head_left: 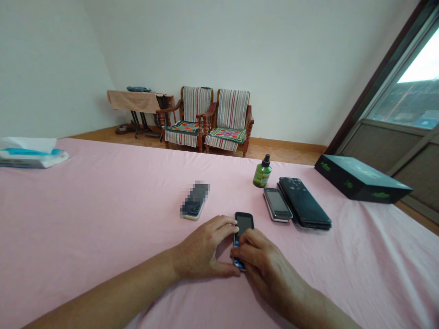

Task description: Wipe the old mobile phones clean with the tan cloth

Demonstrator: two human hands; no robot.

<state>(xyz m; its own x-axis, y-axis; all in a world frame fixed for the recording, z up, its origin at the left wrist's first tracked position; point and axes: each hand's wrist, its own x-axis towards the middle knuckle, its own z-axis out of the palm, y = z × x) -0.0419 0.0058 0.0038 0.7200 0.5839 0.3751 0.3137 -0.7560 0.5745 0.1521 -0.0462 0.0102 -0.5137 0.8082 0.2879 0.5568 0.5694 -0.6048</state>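
A dark mobile phone (244, 222) with a keypad lies face up on the pink cloth in front of me. My left hand (202, 249) steadies it from the left, fingertips at its upper left edge and thumb by its bottom end. Over the phone's lower half, my right hand (269, 265) has its fingers bent and pinched together; whatever they hold, if anything, is hidden. The right fingers cover part of the screen and keypad. Left of it lies another phone (195, 201), partly blurred by pixels.
To the right are a grey phone (277, 204), a stack of large black phones (303, 203), a green spray bottle (262, 173) and a black box (360, 178). A tissue pack (34, 157) lies far left on the pink cloth (120, 196). Two wooden chairs (226, 119) stand beyond.
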